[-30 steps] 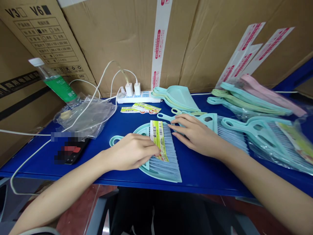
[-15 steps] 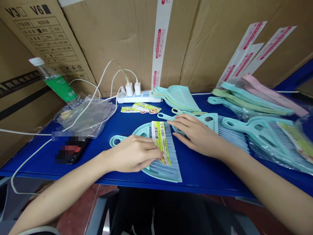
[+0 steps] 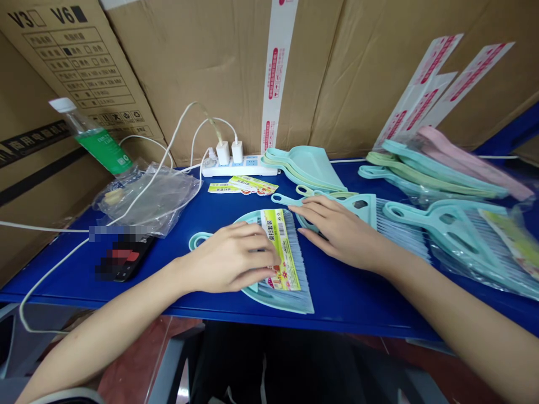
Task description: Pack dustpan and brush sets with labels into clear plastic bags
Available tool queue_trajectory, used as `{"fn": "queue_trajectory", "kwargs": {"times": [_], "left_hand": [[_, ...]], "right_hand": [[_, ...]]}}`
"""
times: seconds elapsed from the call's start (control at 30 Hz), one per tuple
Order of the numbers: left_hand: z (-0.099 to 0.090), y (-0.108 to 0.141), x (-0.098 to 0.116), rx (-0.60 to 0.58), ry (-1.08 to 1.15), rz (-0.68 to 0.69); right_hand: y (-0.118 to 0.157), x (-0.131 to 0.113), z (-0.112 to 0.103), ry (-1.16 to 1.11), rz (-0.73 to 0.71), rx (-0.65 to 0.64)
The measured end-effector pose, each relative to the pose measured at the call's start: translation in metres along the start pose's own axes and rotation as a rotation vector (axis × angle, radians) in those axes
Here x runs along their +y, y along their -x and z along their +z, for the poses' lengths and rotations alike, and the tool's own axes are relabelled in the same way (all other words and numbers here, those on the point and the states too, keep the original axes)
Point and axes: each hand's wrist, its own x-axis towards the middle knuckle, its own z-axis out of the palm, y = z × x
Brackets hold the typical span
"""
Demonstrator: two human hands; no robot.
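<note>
A mint-green dustpan (image 3: pixel 269 302) lies near the table's front edge, a brush with grey-blue bristles (image 3: pixel 298 241) nested in it. On the bristles rests a yellow-green printed label card (image 3: pixel 283 238). My left hand (image 3: pixel 236 255) is over the brush and the card's left side, fingers loosely bent and apart, fingertips at the card; its palm side is hidden. My right hand (image 3: pixel 332 233) lies with outstretched fingers on a second mint brush (image 3: pixel 365 209), whose bristles spread out to the right behind my wrist. It grips nothing.
Stacked dustpans (image 3: pixel 311 165) and loose label cards (image 3: pixel 242 185) lie by a power strip (image 3: pixel 252 165). Bagged brush-and-dustpan sets (image 3: pixel 455 224) are at the right. Leftward are a plastic bag (image 3: pixel 155 193), a bottle (image 3: pixel 103 148), a phone (image 3: pixel 130 261) and white cables. Cardboard boxes (image 3: pixel 210 73) stand behind.
The label card has shifted slightly down and turned a little on the bristles. My left hand's fingers have loosened from a pinch at the card. My right hand stays nearly still.
</note>
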Motion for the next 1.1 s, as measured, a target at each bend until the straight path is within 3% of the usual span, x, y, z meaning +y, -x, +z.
{"fn": "queue_trajectory", "kwargs": {"times": [0.23,0.83,1.1], "left_hand": [[0.0025,0.0017,-0.0030,-0.087,-0.033,-0.042],[0.0042,-0.0007,0.0012,-0.100,0.000,-0.094],[0.0023,0.0002,0.0008,-0.058,-0.079,-0.083]], "right_hand": [[0.0005,0.0003,-0.0002,0.007,-0.008,0.007],[0.0010,-0.0069,-0.0026,-0.161,-0.055,-0.073],[0.0027,-0.0055,-0.0017,-0.102,-0.067,-0.067]]}}
